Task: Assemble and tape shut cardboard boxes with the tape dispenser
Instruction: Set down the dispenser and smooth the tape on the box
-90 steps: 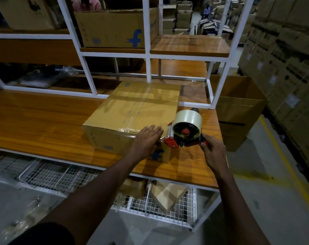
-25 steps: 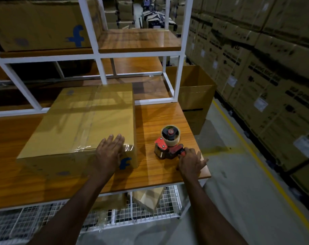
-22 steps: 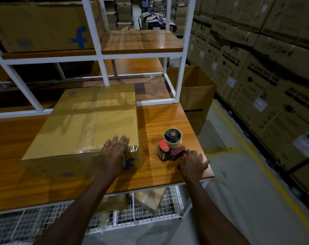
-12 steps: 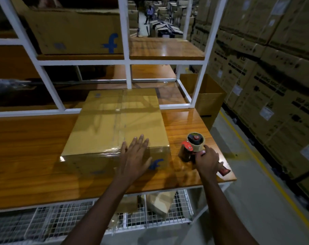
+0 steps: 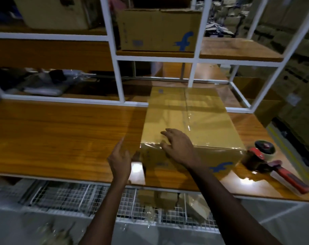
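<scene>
Shelving in white frame (image 5: 113, 55) rises behind the long wooden bench (image 5: 61, 138), and on the bench's right part sits the cardboard box (image 5: 190, 121), flaps closed, clear tape running along its top seam and over the near edge. Half a second ago the right hand was at the tape dispenser; now that hand (image 5: 178, 147) lies on the box's near top edge, fingers spread and loose, holding nothing. The left hand (image 5: 121, 160) has come off the lid and hovers by the box's near left corner, fingers open, empty. The tape dispenser (image 5: 266, 160) lies let go on the bench, just beside the box's near right corner. Taping of this box looks finished; both hands seem set to shift or turn it.
</scene>
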`<action>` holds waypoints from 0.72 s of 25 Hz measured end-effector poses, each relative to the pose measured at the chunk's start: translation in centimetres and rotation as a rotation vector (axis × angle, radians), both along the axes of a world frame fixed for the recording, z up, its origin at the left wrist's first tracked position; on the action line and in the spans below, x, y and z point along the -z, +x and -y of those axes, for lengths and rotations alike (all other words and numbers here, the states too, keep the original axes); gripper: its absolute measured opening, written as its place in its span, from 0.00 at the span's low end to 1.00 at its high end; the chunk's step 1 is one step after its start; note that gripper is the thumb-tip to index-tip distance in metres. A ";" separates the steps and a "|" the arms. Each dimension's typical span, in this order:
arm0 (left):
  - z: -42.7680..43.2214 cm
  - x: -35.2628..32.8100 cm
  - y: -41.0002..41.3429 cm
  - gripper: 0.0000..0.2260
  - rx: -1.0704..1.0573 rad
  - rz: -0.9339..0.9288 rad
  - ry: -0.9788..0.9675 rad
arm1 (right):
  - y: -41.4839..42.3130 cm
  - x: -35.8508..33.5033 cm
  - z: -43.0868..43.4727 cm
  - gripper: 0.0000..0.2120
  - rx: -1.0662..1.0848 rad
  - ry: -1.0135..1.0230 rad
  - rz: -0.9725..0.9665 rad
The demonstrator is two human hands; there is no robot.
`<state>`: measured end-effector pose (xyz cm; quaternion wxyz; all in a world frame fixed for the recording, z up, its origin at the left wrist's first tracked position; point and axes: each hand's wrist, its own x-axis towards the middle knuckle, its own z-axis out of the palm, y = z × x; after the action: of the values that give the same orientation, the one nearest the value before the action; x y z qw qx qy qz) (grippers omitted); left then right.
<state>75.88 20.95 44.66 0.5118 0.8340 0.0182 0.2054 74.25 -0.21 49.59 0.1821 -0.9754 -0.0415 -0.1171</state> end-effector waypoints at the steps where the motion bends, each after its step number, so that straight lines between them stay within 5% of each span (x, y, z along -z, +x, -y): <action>1: 0.0 0.9 0.3 0.20 0.007 -0.097 -0.071 | 0.4 0.4 -0.8 0.23 -0.014 -0.079 -0.025; 4: 1.9 3.0 0.0 0.19 0.150 -0.274 -0.222 | 0.8 1.4 -1.6 0.24 -0.011 -0.140 -0.080; 7: 5.2 4.9 -1.6 0.29 0.286 -0.270 -0.108 | 0.9 1.7 -1.5 0.30 0.008 -0.115 -0.115; 10: 7.5 7.6 -2.0 0.35 0.395 -0.119 0.126 | 0.9 2.0 -1.7 0.32 0.020 -0.117 -0.139; 14: 8.1 7.9 -2.3 0.39 0.290 -0.039 0.247 | 0.5 2.0 -1.8 0.28 0.034 -0.111 -0.171; 18: 5.8 7.9 -2.4 0.30 0.331 0.033 0.211 | 0.5 1.8 -1.7 0.28 0.031 -0.066 -0.186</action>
<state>73.46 15.13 36.80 0.4488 0.8710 -0.1494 0.1328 74.71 1.51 47.80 0.1513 -0.9880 -0.0132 -0.0273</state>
